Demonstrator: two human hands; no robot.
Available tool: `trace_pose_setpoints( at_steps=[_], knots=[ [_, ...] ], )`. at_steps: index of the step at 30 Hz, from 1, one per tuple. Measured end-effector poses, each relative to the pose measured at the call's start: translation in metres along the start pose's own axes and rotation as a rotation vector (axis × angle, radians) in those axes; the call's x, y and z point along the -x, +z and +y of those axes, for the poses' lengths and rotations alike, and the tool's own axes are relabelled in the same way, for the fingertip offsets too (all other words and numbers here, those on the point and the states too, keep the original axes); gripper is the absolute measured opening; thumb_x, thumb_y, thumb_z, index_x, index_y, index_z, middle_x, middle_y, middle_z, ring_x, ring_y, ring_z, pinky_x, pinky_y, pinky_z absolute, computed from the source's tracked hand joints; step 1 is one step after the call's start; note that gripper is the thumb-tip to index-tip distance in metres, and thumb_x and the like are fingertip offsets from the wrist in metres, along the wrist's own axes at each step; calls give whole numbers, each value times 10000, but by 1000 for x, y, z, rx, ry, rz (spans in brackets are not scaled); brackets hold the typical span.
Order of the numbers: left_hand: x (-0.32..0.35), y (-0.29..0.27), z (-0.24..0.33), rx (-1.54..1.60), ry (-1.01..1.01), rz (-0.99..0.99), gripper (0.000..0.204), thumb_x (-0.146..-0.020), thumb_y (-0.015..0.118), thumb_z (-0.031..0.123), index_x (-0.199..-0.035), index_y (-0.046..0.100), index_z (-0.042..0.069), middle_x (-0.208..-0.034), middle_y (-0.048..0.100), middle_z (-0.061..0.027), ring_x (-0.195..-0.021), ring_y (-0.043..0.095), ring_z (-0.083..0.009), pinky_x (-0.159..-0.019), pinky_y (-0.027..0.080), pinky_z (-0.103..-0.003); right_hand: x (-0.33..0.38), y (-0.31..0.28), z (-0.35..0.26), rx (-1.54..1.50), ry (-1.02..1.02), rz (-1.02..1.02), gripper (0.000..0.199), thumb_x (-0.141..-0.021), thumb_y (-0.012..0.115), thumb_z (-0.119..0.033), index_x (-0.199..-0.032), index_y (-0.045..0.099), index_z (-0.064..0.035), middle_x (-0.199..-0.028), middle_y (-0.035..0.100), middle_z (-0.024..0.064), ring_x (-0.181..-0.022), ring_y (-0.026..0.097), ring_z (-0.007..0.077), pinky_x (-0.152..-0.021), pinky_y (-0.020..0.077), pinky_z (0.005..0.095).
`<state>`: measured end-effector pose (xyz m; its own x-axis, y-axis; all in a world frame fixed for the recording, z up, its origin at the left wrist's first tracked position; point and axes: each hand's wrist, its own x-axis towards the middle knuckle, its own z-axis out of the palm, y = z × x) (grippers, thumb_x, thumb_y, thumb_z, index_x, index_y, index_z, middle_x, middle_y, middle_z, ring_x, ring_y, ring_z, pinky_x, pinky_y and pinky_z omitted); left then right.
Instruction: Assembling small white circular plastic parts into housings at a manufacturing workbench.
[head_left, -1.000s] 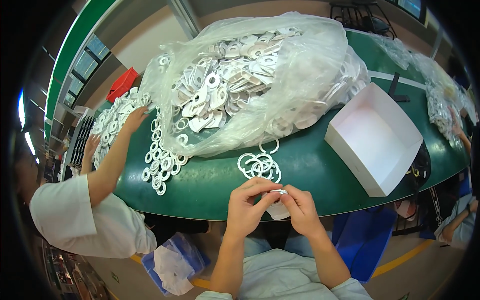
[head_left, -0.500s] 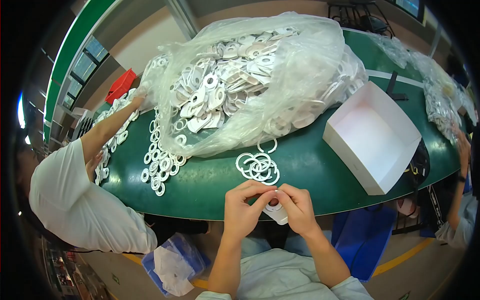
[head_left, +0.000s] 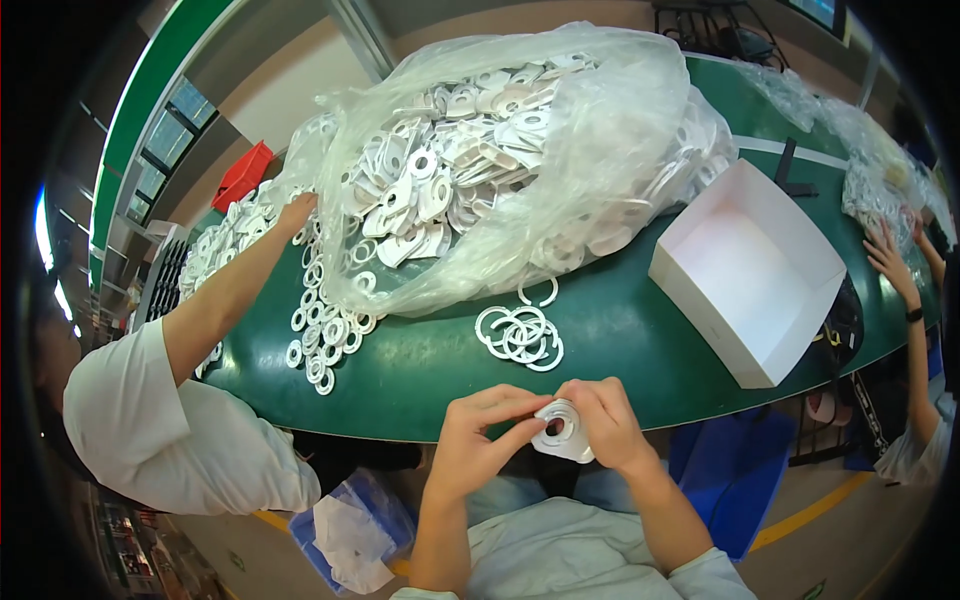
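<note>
Between my two hands is a white plastic part [head_left: 567, 444] with a round hole and a ring shape about it, held in front of the table's near edge. My left hand [head_left: 482, 432] pinches its left edge between thumb and fingers. My right hand [head_left: 608, 425] grips its upper right side. Whether the ring is a separate piece, I cannot tell. Beyond my hands, a small heap of loose white rings [head_left: 522, 335] lies on the green table [head_left: 420, 370]. Farther back, a large clear plastic bag [head_left: 620, 130] lies open, full of white parts like this one [head_left: 435, 165].
An open white box [head_left: 750, 290] stands to the right. At the left, a person's hand [head_left: 297, 213] is at more white parts [head_left: 325, 340]; a red bin [head_left: 242, 175] sits behind. On the far right, another person's hand [head_left: 888, 258] touches plastic. Blue bins [head_left: 735, 480] stand below the table.
The white part has turned to show its ringed hole, and my fingers have shifted to its edges. The left person's arm has reached inward; the right person's hands have moved onto the plastic.
</note>
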<state>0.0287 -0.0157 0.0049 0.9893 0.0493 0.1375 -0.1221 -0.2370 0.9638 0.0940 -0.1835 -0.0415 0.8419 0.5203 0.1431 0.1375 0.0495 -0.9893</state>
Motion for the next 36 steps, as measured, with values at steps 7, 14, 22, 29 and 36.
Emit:
trace_pose_setpoints(
  at_steps=[7, 14, 22, 29, 36],
  knots=[
    [6, -10, -4, -280, 265, -130, 275, -703, 746, 14, -977, 718, 13, -811, 693, -96, -692, 657, -194, -609, 504, -271, 2, -7, -23, 77, 69, -176, 333, -910, 435, -154, -709, 606, 49, -538, 554, 128, -458, 515, 176, -488, 409, 299],
    [23, 5, 10, -127, -2, -6, 207, -731, 687, -66, -924, 708, 5, -794, 689, -115, -637, 651, -192, -537, 498, -248, 13, -6, -48, 366, -123, -92, 193, -837, 582, -126, -694, 592, 2, -563, 524, 122, -473, 489, 251, -506, 382, 355],
    [31, 20, 25, -421, 612, 303, 219, -675, 705, -69, -887, 656, -46, -817, 679, -177, -678, 669, -258, -578, 545, -292, 28, -3, -66, 492, -552, 123, 243, -624, 738, -112, -861, 697, -84, -913, 678, 52, -861, 630, 249, -893, 465, 501],
    [45, 22, 22, -456, 789, 319, 234, -680, 741, -8, -881, 632, -56, -861, 670, -223, -699, 677, -302, -602, 575, -330, 35, -4, -64, 527, -782, 104, 191, -640, 744, -151, -828, 722, -125, -918, 664, 6, -893, 603, 241, -930, 471, 563],
    [48, 19, 20, -448, 829, 299, 232, -683, 746, -8, -880, 632, -54, -868, 676, -220, -690, 687, -310, -592, 586, -338, 36, -5, -66, 479, -764, 56, 226, -631, 747, -141, -856, 732, -125, -887, 652, -4, -829, 598, 214, -926, 485, 549]
  ],
)
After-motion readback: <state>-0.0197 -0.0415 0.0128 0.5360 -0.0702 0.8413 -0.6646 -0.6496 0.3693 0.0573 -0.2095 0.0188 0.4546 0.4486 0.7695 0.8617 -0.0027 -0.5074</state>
